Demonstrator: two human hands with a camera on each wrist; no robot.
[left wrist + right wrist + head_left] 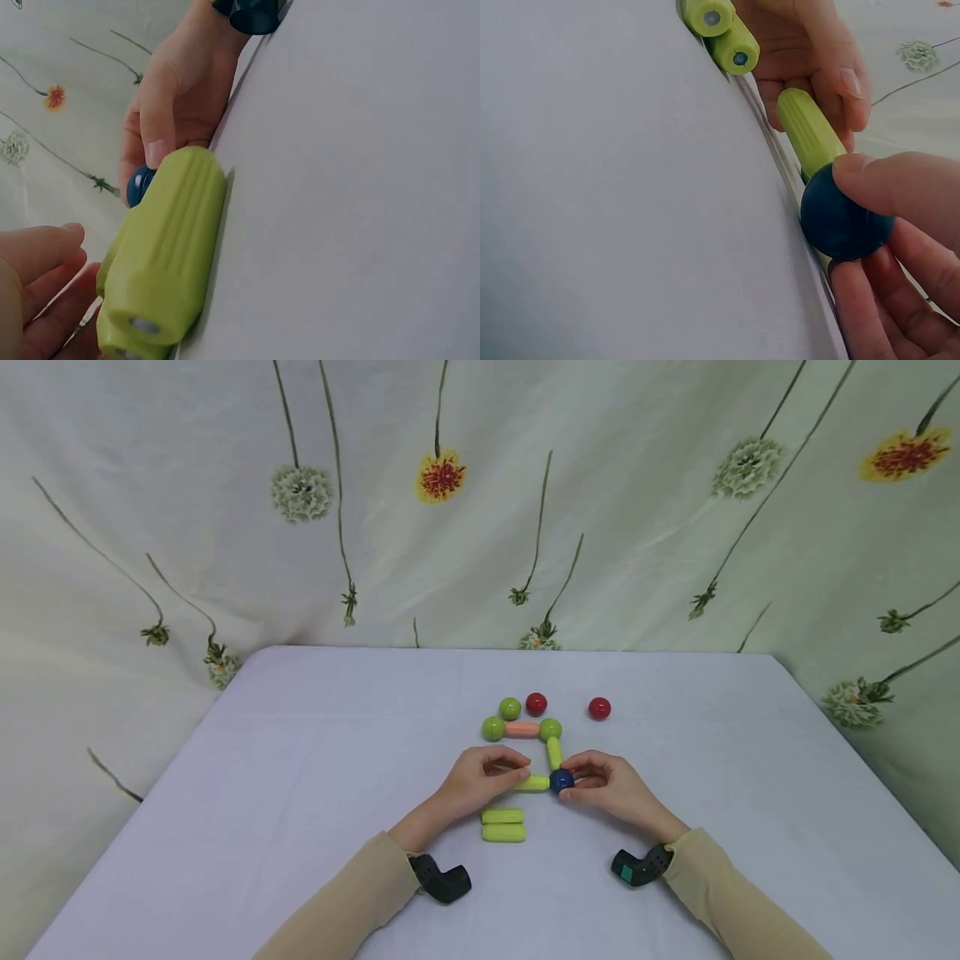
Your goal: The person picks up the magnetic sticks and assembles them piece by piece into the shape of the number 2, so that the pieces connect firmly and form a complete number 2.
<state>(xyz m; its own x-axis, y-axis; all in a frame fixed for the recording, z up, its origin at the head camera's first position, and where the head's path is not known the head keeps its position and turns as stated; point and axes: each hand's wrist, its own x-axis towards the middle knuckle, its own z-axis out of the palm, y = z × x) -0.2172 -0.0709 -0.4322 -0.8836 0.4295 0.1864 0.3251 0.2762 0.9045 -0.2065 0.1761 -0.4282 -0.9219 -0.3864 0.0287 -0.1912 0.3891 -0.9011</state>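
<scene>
My right hand (pixel 611 785) pinches a dark blue ball (pixel 847 214) between thumb and fingers, low at the table. A yellow-green ribbed rod (pixel 534 783) runs left from this ball, its end against it. My left hand (pixel 480 781) is at the rod's other end, its thumb and fingers apart in the left wrist view. Another yellow-green rod (pixel 554 753) leads from the blue ball up to a green ball (pixel 551 730). From there an orange-pink rod (pixel 522 730) reaches a second green ball (pixel 492 728).
Two loose yellow-green rods (pixel 504 832) lie side by side in front of the left hand. Behind the joined pieces are a loose green ball (pixel 510 708) and a red ball (pixel 536 703); another red ball (pixel 599 708) sits farther right. A white cloth covers the table (pixel 300 760).
</scene>
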